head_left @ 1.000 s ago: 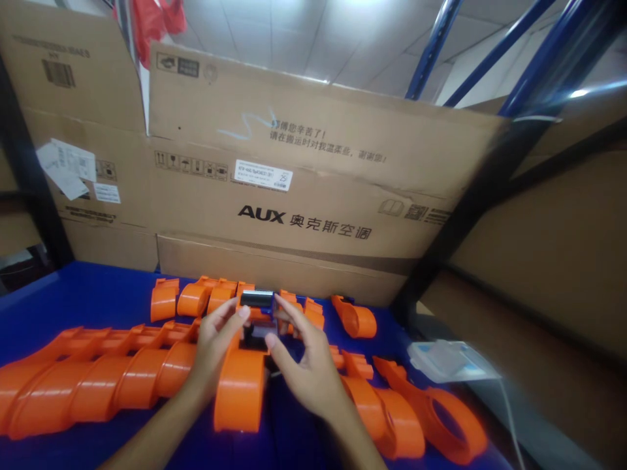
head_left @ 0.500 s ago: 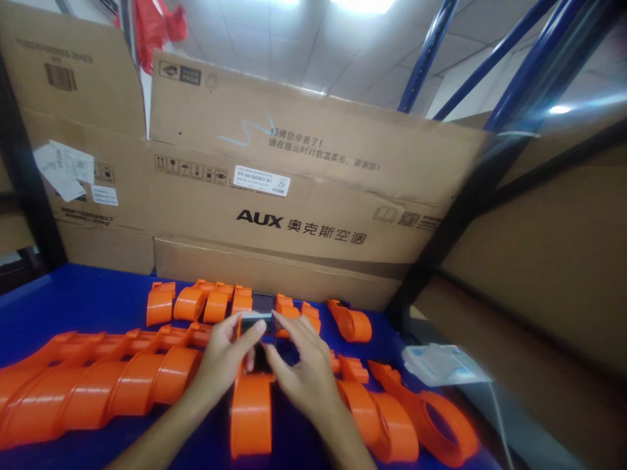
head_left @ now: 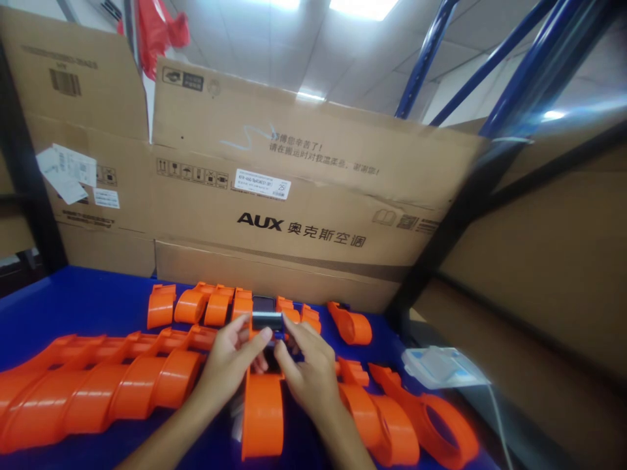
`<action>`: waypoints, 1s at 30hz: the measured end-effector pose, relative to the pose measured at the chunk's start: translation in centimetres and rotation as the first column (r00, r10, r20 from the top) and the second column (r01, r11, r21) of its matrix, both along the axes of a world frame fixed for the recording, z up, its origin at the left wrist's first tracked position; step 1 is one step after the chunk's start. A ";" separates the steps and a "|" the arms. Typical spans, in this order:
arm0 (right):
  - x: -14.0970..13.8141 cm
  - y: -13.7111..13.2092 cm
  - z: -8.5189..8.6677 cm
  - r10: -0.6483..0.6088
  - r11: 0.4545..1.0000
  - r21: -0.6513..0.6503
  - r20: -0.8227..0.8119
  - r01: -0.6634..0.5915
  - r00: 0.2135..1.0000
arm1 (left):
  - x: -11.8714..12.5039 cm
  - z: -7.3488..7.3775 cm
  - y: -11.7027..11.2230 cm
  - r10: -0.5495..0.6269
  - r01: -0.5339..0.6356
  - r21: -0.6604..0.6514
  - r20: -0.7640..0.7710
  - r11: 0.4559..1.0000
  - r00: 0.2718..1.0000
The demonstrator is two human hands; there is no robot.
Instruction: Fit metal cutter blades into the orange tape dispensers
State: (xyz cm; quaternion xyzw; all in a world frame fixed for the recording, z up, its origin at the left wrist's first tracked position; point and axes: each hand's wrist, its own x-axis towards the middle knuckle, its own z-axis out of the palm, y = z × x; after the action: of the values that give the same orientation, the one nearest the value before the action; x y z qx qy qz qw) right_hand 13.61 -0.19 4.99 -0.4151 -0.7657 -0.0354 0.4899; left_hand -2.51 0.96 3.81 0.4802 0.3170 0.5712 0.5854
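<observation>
An orange tape dispenser (head_left: 263, 418) is between my two hands, its round drum toward me and its far end up. A dark strip with a pale serrated edge (head_left: 267, 320) crosses that far end. My left hand (head_left: 234, 356) is closed on the dispenser's left side, its thumb by the dark strip. On the right side, my right hand (head_left: 311, 365) pinches the same end between thumb and fingers. A bit of blue shows by the right fingertips; what it is I cannot make out. Part of the dispenser's middle is hidden behind the fingers.
Nested orange dispensers (head_left: 112, 391) line the left of the blue table (head_left: 93, 287). More lie behind and at the right (head_left: 392, 424). A black object (head_left: 264, 303) sits at the back. Cardboard (head_left: 294, 261) stands behind; a clear plastic packet (head_left: 441, 365) is at right.
The dispenser has shifted slightly right, with both hands still on it. Its dark serrated strip shows more fully between the fingers. Something pale and clear now shows left of the drum.
</observation>
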 end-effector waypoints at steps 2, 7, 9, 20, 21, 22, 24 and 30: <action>0.1 0.0 0.1 0.010 1.000 0.021 0.025 -0.011 1.000 | 0.0 -0.1 -0.1 0.010 -0.010 -0.011 -0.020 1.000 1.000; 0.3 0.2 -0.2 0.070 0.997 0.022 0.074 -0.072 0.995 | 0.0 -0.3 0.0 0.037 -0.038 -0.029 -0.050 0.999 0.998; 0.3 0.4 -0.3 0.095 0.995 0.011 0.091 -0.096 0.991 | -0.1 -0.3 0.0 0.042 -0.043 -0.023 -0.046 0.999 0.998; 0.7 0.5 -0.2 0.134 0.991 0.001 0.118 -0.135 0.984 | -0.3 -0.4 0.2 0.015 -0.014 0.030 -0.022 0.999 1.000; 0.8 0.6 -0.1 0.134 0.991 -0.005 0.123 -0.134 0.983 | -0.3 -0.5 0.3 0.020 -0.019 0.021 -0.021 1.000 1.000; 0.9 0.7 0.0 0.134 0.991 -0.015 0.134 -0.134 0.982 | -0.3 -0.6 0.5 0.026 -0.026 0.005 -0.017 1.000 1.000; 1.1 0.8 0.2 0.141 0.990 -0.040 0.180 -0.136 0.974 | -0.3 -0.8 0.8 0.038 -0.038 -0.041 0.001 0.998 0.999; 1.0 1.1 -0.1 0.125 0.992 -0.034 0.282 -0.121 0.951 | -0.2 -0.6 0.6 0.005 0.000 -0.089 0.052 0.996 0.999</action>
State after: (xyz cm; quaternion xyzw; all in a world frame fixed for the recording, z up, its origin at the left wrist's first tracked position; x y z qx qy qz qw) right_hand 14.65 0.88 4.87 -0.3611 -0.8526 -0.0577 0.3732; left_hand -2.75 1.52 3.22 0.4381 0.3276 0.5695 0.6136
